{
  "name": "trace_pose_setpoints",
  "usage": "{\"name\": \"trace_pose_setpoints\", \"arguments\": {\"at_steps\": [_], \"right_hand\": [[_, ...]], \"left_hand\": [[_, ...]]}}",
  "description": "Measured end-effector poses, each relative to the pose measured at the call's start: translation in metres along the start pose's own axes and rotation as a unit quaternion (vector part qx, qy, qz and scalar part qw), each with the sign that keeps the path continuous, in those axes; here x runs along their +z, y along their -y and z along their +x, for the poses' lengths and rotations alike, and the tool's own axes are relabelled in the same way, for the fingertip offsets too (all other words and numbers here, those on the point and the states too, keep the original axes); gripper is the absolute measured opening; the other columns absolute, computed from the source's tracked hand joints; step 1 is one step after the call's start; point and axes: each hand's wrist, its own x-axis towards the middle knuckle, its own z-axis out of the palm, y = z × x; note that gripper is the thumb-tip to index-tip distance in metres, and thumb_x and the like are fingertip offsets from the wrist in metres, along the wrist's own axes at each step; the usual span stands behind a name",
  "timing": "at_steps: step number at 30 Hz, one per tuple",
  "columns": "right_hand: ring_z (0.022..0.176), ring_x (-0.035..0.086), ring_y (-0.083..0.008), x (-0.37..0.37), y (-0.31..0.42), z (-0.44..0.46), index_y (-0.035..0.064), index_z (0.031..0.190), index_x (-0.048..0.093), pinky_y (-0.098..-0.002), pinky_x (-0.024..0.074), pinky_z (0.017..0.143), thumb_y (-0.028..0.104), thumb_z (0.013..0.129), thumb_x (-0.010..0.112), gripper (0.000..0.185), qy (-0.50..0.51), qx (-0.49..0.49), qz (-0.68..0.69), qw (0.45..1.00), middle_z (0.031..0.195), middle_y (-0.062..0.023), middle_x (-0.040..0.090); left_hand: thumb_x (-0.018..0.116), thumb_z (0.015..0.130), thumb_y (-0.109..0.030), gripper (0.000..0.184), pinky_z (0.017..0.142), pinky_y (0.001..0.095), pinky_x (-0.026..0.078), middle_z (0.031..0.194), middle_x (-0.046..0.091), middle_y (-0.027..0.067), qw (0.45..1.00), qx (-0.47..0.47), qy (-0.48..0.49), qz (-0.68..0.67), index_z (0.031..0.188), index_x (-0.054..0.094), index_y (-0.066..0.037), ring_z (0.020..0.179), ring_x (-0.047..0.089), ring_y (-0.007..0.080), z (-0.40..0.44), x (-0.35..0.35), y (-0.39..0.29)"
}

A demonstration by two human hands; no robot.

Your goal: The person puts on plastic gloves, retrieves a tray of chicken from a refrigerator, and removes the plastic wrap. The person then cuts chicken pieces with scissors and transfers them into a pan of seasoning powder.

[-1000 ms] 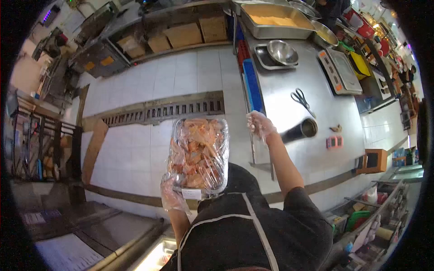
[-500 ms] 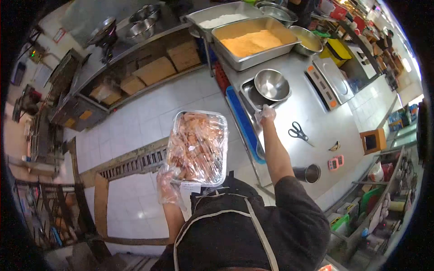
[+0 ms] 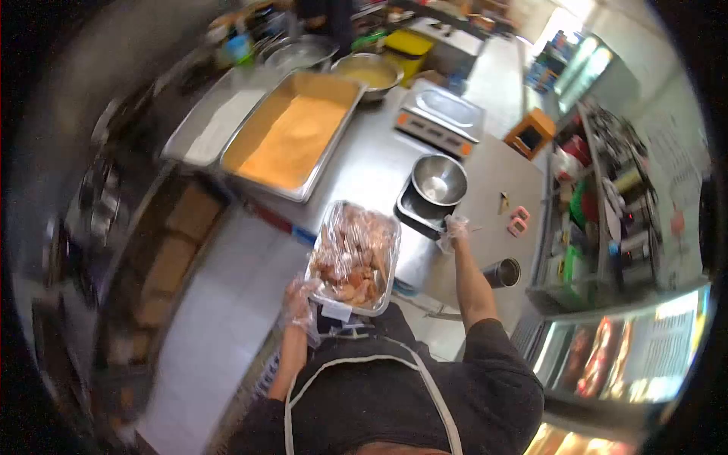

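Steel table (image 3: 491, 178), small tray (image 3: 413, 207) slid along, right hand (image 3: 455, 230) at corner (grip unclear), left hand (image 3: 301, 298) gripping meat tray (image 3: 392, 262)

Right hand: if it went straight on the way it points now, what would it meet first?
Probably the small metal tray: the right hand is at or very near its corner. The steel bowl would likely come next, though depth is unclear here.

Left hand (image 3: 300, 303) gripping close in, right hand (image 3: 455, 229) outstretched, 2 forearms (image 3: 474, 288) bare
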Motion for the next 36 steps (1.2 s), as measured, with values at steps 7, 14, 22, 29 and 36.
{"name": "trace_pose_setpoints", "arguments": {"at_steps": [7,14,22,29,36], "right_hand": [[0.089,0.064,-0.035,0.013,-0.013,-0.059,0.0073,0.093,0.067,-0.0461,0.0501,0.079,0.027,0.077,0.064,0.026,-0.344,-0.169,-0.104,0.918,0.095,-0.0167,0.067],[0.083,0.065,-0.0366,0.062,0.087,-0.113,0.0066,0.093,0.067,-0.045,0.0513,0.076,0.025,0.084,0.057,0.023,-0.158,-0.361,-0.092,0.914,0.089,-0.0173,0.068],[0.073,0.068,-0.0268,0.125,0.121,-0.059,0.0085,0.081,0.07,-0.0408,0.0542,0.064,0.035,0.087,0.055,0.031,0.007,-0.468,-0.288,0.836,0.081,-0.0127,0.069],[0.08,0.069,-0.0262,0.125,0.145,-0.071,0.0103,0.083,0.073,-0.0383,0.0536,0.074,0.043,0.091,0.05,0.041,0.067,-0.39,-0.327,0.858,0.083,-0.0129,0.07],[0.084,0.067,-0.0282,0.142,0.036,-0.047,0.007,0.084,0.068,-0.0394,0.0519,0.08,0.032,0.081,0.063,0.026,0.112,-0.317,-0.08,0.938,0.088,-0.0132,0.069]], "left_hand": [[0.056,0.083,-0.023,0.025,0.083,0.0347,0.05,0.089,0.066,0.0068,0.984,-0.054,0.112,0.127,0.089,0.068,-0.002,0.087,0.064,0.0225,0.136,-0.064,0.07],[0.067,0.073,-0.02,0.016,0.069,0.0308,0.049,0.082,0.065,0.0055,0.976,-0.001,0.057,0.21,0.08,0.068,-0.006,0.076,0.061,0.0178,0.185,-0.037,0.041],[0.075,0.072,-0.034,0.043,0.072,0.039,0.053,0.086,0.068,0.0148,0.737,-0.004,0.021,0.676,0.092,0.063,0.002,0.079,0.065,0.0255,0.198,0.026,-0.043],[0.058,0.082,-0.045,0.047,0.081,0.0477,0.051,0.097,0.065,0.0272,0.591,0.077,0.051,0.802,0.091,0.07,-0.001,0.09,0.065,0.0383,0.241,0.067,-0.024],[0.063,0.079,-0.054,0.057,0.085,0.0483,0.051,0.109,0.066,0.0195,0.524,0.172,0.028,0.834,0.104,0.067,-0.003,0.1,0.064,0.0374,0.294,0.01,-0.005]]}}
